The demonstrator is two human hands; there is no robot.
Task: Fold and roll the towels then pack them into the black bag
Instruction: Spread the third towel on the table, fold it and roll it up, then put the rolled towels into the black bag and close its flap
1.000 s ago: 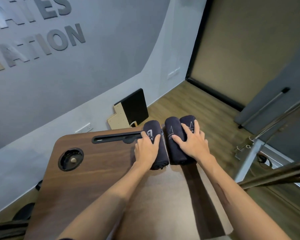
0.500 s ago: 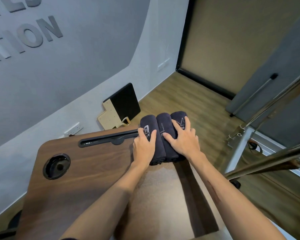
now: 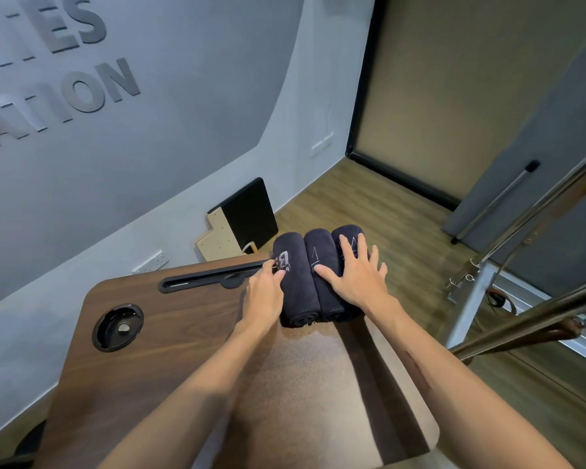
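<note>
Three rolled dark towels lie side by side at the far right corner of the wooden table (image 3: 170,350): the left roll (image 3: 296,289), the middle roll (image 3: 318,252) and the right roll (image 3: 347,233). They touch one another. My left hand (image 3: 263,292) presses against the left side of the left roll, with its fingertips by the pale logo. My right hand (image 3: 356,275) lies flat with spread fingers over the middle and right rolls. No black bag is in view.
The table has a black slot (image 3: 200,282) along its far edge and a round black recess (image 3: 117,326) at the left. A tan pad (image 3: 318,401) covers its near part. A black-and-wood board (image 3: 247,218) leans on the wall. A metal frame (image 3: 471,306) stands at the right.
The gap between the left roll and the other two has closed. My left hand slid from the top of the left roll to its left side. The camera shifted slightly.
</note>
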